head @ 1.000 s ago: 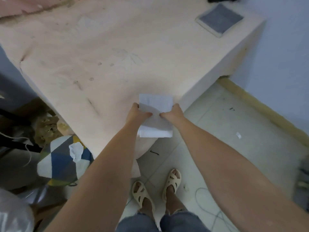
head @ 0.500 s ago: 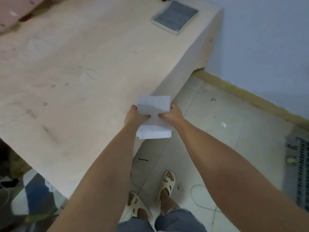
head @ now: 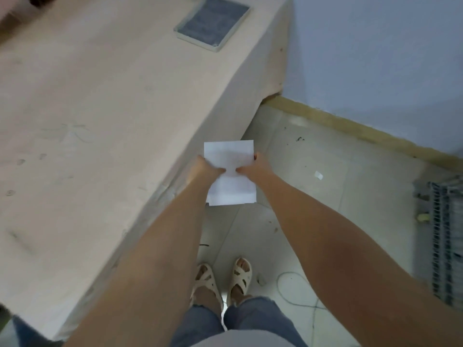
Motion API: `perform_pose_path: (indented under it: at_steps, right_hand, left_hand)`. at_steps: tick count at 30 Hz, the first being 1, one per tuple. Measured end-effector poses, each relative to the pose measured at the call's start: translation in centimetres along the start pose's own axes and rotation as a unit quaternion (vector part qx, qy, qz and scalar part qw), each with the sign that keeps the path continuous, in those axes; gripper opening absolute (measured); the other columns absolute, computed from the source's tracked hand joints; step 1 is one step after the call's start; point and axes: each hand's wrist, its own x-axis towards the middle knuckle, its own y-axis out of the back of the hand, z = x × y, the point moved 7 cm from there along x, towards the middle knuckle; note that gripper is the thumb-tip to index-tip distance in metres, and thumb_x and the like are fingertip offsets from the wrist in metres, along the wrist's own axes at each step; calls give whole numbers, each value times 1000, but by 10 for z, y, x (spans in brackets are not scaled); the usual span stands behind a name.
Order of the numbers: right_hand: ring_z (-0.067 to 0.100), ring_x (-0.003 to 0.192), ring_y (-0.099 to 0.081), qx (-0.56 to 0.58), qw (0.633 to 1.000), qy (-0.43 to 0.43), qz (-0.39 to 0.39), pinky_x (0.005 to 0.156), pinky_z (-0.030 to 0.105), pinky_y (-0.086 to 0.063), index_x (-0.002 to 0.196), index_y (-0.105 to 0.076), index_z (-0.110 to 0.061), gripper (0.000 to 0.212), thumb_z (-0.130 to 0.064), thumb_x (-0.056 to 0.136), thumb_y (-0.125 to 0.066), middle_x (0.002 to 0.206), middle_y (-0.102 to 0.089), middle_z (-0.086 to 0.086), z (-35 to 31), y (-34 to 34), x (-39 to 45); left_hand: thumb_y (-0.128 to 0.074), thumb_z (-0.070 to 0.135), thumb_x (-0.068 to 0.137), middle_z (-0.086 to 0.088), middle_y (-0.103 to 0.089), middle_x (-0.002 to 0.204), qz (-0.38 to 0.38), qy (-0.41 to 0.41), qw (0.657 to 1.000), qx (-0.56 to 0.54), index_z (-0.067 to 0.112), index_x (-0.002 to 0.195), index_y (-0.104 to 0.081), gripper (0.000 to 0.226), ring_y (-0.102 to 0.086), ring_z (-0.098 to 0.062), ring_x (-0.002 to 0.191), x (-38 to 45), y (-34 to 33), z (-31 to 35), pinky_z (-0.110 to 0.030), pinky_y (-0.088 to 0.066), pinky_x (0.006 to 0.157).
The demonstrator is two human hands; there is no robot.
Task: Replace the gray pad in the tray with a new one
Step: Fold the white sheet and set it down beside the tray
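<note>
Gripping white pad (head: 231, 171): both hands (left (head: 209, 169), right (head: 253, 169)), thumbs on top.

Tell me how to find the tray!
Look at the big pale table against the blue wall. Follow it to its far corner by the wall: the tray lies flat there. It is the only thing there with a light rim round a dark gray pad.

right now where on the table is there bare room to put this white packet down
The table is bare from its near edge up to the tray holding the gray pad at the far corner by the wall. Both hands, left hand and right hand, grip the white packet.
</note>
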Motion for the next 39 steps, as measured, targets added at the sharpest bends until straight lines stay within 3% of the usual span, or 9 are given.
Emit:
perform_pose_path:
  at_steps: [3,7,9,12,18,26,30,36,39]
  right_hand:
    - [30,114,-54,27,999,-14,12,94,43,-49,128,-45,-3,58,-8,77,-72,125,-54,13,7,22,5]
    - [26,100,-59,37,999,-16,33,69,24,-51,124,-51,0,49,-4,79,-70,113,-59,14,9,51,10]
    - [28,104,-60,27,998,-26,45,77,29,-52,122,-54,0,47,-2,78,-70,116,-60,15,10,65,15]
    - [34,112,-56,67,995,-36,70,69,17,-48,121,-53,5,40,4,82,-63,122,-56,24,9,84,26]
    - [25,106,-54,73,991,-38,104,80,30,-46,130,-43,-1,48,-2,86,-62,125,-52,15,-15,116,60]
    - [7,67,-51,9,989,-76,129,50,19,-41,120,-47,-4,47,-9,79,-71,80,-49,-3,-55,131,131]
    - [23,96,-54,-22,986,-91,138,75,29,-47,137,-28,-2,71,-14,80,-70,119,-51,11,-73,139,161]
    - [29,113,-52,-51,983,-84,152,96,36,-47,133,-32,-3,64,-15,82,-69,126,-48,14,-93,154,197]
    - [29,112,-53,-57,982,-96,153,92,36,-48,131,-34,-4,62,-16,81,-69,124,-50,13,-98,164,212]
  left_hand:
    - [-74,31,78,-13,-45,138,-5,-10,999,36,5,141,-28,83,-47,-31,124,6,-16,22,-47,-44,99]
    - [-77,35,73,-18,-54,126,-9,-14,996,92,2,130,-41,75,-55,-34,114,17,-34,50,-42,-47,94]
    - [-78,35,72,-19,-56,122,-17,-20,994,105,1,126,-45,71,-56,-35,111,21,-43,65,-40,-46,89]
    - [-76,35,74,-18,-58,119,-26,-39,991,128,0,123,-49,66,-57,-35,110,32,-54,88,-40,-47,88]
    - [-74,18,80,-17,-46,136,-97,-116,988,38,4,138,-39,69,-48,-33,123,64,-69,147,-48,-44,101]
    - [-68,25,84,-16,-53,128,-78,-117,983,120,-3,131,-42,61,-54,-35,116,130,-61,205,-43,-46,98]
    - [-65,20,86,-18,-51,129,-82,-130,982,107,-5,132,-39,58,-53,-36,117,157,-60,234,-45,-45,99]
    - [-69,32,82,-20,-51,129,-59,-114,976,177,0,135,-35,71,-53,-35,115,190,-58,261,-41,-44,94]
    - [-69,35,82,-21,-52,128,-61,-122,976,170,0,133,-36,70,-54,-36,114,202,-59,273,-43,-45,94]
